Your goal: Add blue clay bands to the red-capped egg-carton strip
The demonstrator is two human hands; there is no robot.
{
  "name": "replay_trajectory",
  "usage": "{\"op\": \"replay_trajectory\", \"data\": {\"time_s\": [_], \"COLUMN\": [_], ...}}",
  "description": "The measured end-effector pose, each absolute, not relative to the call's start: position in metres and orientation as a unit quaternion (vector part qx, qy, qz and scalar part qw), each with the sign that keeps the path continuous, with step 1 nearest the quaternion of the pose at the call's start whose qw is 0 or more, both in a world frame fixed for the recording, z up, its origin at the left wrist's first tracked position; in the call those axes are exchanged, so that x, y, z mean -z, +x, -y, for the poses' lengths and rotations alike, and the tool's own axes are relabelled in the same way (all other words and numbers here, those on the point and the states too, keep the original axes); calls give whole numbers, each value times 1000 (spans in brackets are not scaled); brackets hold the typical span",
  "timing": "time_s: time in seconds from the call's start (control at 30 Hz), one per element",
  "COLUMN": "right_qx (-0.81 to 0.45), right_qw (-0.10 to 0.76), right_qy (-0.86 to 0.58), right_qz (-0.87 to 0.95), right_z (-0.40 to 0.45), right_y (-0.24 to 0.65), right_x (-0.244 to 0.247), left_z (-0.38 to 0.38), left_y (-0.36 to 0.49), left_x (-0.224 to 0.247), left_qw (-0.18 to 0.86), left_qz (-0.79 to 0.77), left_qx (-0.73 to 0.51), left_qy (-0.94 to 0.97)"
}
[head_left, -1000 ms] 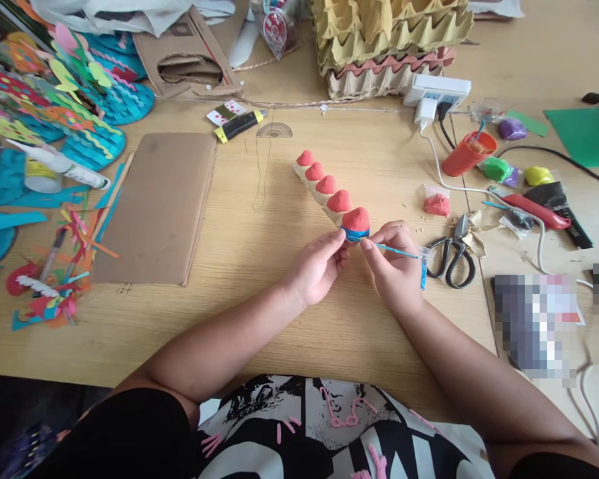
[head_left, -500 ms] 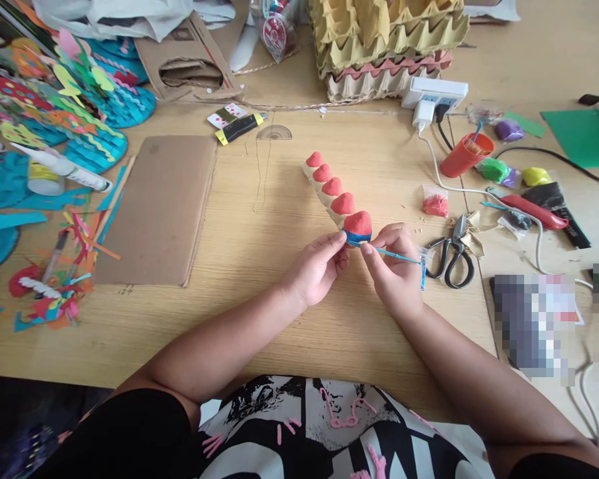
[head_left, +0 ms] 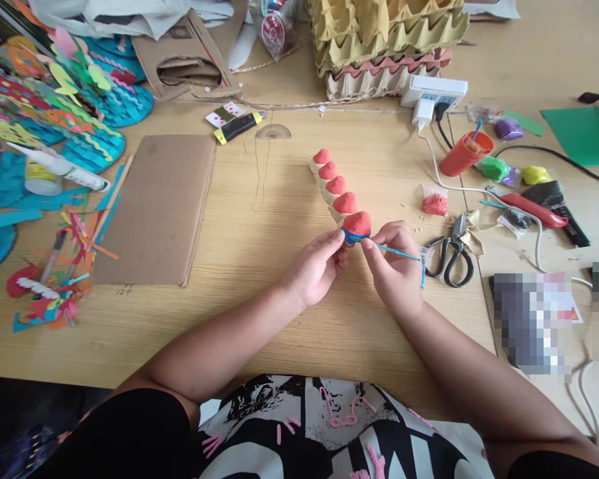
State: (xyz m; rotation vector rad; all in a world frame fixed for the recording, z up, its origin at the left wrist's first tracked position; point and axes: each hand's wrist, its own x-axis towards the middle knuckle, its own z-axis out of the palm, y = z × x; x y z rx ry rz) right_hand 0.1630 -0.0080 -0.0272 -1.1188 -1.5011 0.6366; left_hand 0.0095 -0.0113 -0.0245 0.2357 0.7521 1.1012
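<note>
Carton strip (head_left: 335, 186) in left hand (head_left: 315, 269), blue stick (head_left: 399, 252) in right hand (head_left: 395, 269).
Left hand pinches near end of carton strip above table (head_left: 259, 253); its red domes (head_left: 346, 201) run away from the person. Can't tell if far end touches down. Right hand grips blue stick, tip at blue band (head_left: 354, 237) under nearest dome. Scissors (head_left: 452, 251) lie just right of that hand.

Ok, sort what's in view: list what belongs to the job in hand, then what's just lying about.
In use:
- red-topped strip, held by the left hand
- blue band at its near end
- thin blue stick, held by the right hand

Seemingly just lying about:
- scissors
- cardboard sheet
- protractor
- stacked egg trays
</note>
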Motion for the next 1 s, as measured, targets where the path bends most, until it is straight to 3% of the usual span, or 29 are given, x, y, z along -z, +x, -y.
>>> {"op": "replay_trajectory", "data": {"time_s": [0.73, 0.9, 1.0], "right_qx": [-253, -294, -407], "right_qw": [551, 565, 582], "right_qy": [-472, -451, -429], "right_qz": [640, 625, 558], "right_z": [7, 8, 4], "right_y": [161, 162, 164], "right_x": [25, 28, 28], "left_z": [12, 11, 10], "left_y": [10, 9, 8], "left_x": [26, 26, 25], "left_qw": [785, 785, 788], "left_qz": [-346, -346, -343], "left_qx": [-503, -503, -504], "left_qy": [106, 106, 88]}}
